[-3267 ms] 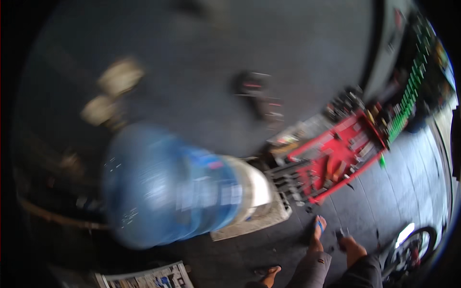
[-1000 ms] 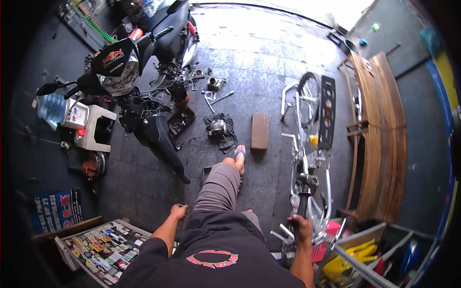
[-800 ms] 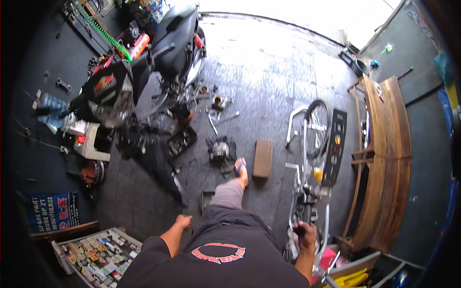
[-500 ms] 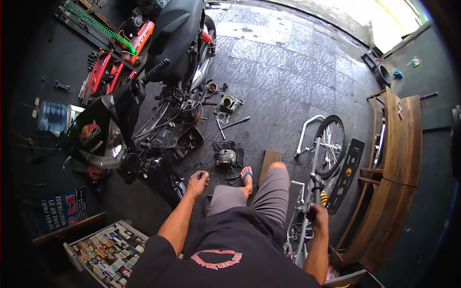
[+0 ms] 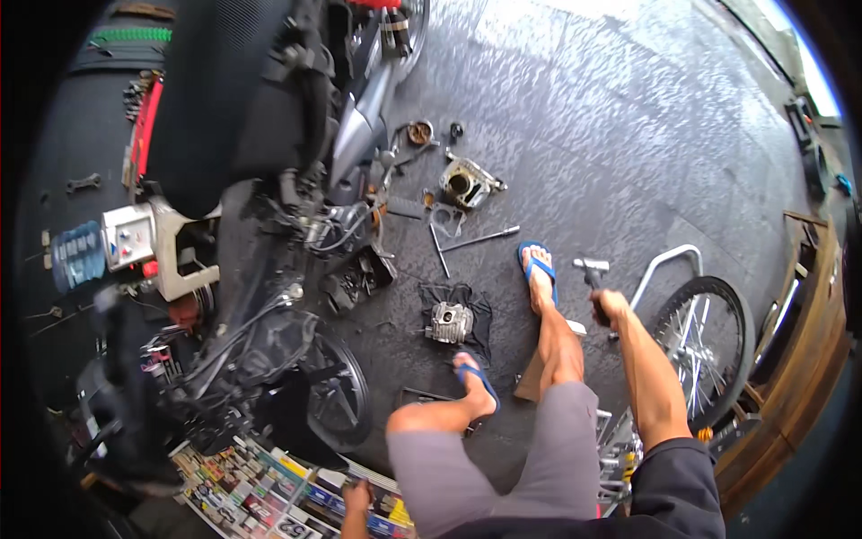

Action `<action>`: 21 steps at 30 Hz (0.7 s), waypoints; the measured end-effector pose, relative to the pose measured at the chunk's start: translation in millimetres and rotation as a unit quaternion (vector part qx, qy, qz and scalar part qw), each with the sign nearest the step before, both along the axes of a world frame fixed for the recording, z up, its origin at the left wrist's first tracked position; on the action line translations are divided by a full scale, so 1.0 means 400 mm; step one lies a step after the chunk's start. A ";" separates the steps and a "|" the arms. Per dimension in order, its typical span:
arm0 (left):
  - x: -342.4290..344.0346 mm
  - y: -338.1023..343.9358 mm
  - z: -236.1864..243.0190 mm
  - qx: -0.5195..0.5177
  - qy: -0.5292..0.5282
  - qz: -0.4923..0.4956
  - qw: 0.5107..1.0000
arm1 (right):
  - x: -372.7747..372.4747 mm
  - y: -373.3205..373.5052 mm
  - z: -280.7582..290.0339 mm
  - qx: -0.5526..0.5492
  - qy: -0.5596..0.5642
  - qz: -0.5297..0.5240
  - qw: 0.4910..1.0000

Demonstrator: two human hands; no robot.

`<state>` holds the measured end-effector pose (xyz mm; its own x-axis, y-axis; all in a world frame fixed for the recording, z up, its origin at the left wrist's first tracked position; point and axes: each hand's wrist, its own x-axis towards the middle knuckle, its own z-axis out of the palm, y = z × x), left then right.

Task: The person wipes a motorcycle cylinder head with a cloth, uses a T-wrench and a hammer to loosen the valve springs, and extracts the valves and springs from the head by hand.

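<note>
My right hand is closed around the dark handle of a hammer, its silver head pointing away from me above the floor. My left hand is low, by the edge of a glass-topped display case of small packages. Its fingers look curled, and a small dark shape shows at them that I cannot make out. Between my feet and the motorcycle, a grey engine cylinder head lies on a black cloth. Farther off are an engine cylinder and a silver T-handle wrench.
A partly dismantled motorcycle fills the left side, beside a tray of parts. On the right are a bicycle wheel with a silver frame and a wooden bench. A wooden block lies by my right leg.
My right hand has moved forward from beside the bicycle frame, bringing the hammer into plain sight. My left hand has dropped back toward the display case. My right foot has come forward, and the view has shifted.
</note>
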<state>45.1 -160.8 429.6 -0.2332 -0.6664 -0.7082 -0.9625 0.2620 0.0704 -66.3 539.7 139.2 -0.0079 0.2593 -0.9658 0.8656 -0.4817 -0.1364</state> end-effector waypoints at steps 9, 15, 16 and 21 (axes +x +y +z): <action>-0.631 0.364 -0.841 0.163 0.113 -0.376 0.905 | -0.165 0.015 -0.526 0.089 0.156 0.223 0.958; -0.746 0.467 -1.025 0.146 0.253 -0.550 0.783 | -0.133 -0.057 -0.645 0.562 0.140 0.451 0.679; -0.730 0.447 -1.044 0.109 0.293 -0.575 0.756 | -0.161 -0.072 -0.640 0.551 0.223 0.437 0.675; -0.455 0.301 -1.044 0.023 0.346 -0.437 0.830 | -0.343 -0.222 -0.656 0.460 0.387 0.605 0.521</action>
